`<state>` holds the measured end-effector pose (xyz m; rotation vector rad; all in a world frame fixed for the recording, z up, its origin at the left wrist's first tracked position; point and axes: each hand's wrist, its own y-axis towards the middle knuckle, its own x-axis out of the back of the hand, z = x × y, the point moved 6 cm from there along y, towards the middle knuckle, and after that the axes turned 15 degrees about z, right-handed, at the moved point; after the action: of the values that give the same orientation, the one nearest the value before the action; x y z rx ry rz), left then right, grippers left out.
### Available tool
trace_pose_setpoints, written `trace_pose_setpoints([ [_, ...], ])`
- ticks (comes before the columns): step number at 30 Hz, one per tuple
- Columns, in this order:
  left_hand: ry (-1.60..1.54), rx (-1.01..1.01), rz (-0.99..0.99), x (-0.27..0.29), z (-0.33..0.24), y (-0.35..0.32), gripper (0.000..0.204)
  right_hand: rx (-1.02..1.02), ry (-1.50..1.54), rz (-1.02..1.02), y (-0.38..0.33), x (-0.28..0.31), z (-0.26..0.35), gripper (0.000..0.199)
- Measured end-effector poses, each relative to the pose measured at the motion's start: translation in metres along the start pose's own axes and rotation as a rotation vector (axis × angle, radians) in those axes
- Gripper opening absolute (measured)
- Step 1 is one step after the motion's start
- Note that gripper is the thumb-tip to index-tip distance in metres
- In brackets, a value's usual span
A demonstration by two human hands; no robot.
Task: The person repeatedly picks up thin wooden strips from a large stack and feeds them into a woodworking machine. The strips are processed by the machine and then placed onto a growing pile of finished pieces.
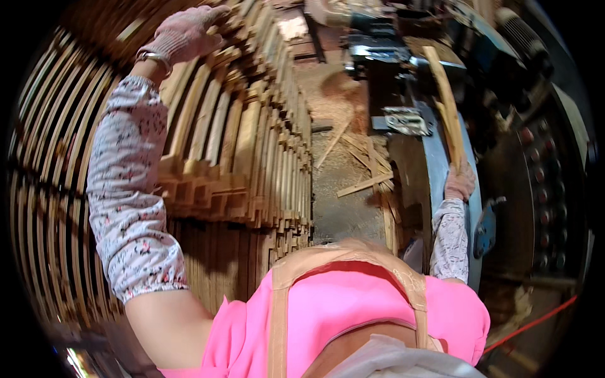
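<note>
My left hand, in a pale pinkish knit glove, reaches out over the far end of a tall stack of wooden strips. Its fingers are stretched out and apart, and I see nothing held in them; whether the fingertips touch the wood I cannot tell. On the right, my right hand, also gloved, is closed around the near end of a long wooden strip. That strip lies lengthwise along the blue-grey metal bed of a machine. A second piece of wood shows close alongside it.
Another tall stack of strips fills the far left. Offcuts and shavings lie on the floor between stack and machine. A metal fitting sits beside the bed. A dark panel with several knobs stands at right, near a red cord.
</note>
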<state>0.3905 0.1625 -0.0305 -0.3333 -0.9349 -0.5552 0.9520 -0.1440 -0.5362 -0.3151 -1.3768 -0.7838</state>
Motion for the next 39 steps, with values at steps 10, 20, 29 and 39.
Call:
trace_pose_setpoints([
  [10,-0.094,0.852,0.39,-0.209,0.271,-0.222,0.08,-0.117,-0.085,0.278,-0.177,0.048,-0.051,0.058],
  [20,0.02,0.74,0.31,-0.233,0.262,-0.254,0.066,-0.139,-0.045,0.086,-0.213,0.089,-0.056,0.046],
  [29,0.099,0.617,0.433,-0.046,0.063,-0.162,0.092,0.033,-0.023,0.239,-0.006,0.018,0.034,0.063],
  [39,0.851,-0.517,-0.665,0.024,-0.262,-0.009,0.065,0.805,0.466,0.033,-0.044,0.17,0.186,0.075],
])
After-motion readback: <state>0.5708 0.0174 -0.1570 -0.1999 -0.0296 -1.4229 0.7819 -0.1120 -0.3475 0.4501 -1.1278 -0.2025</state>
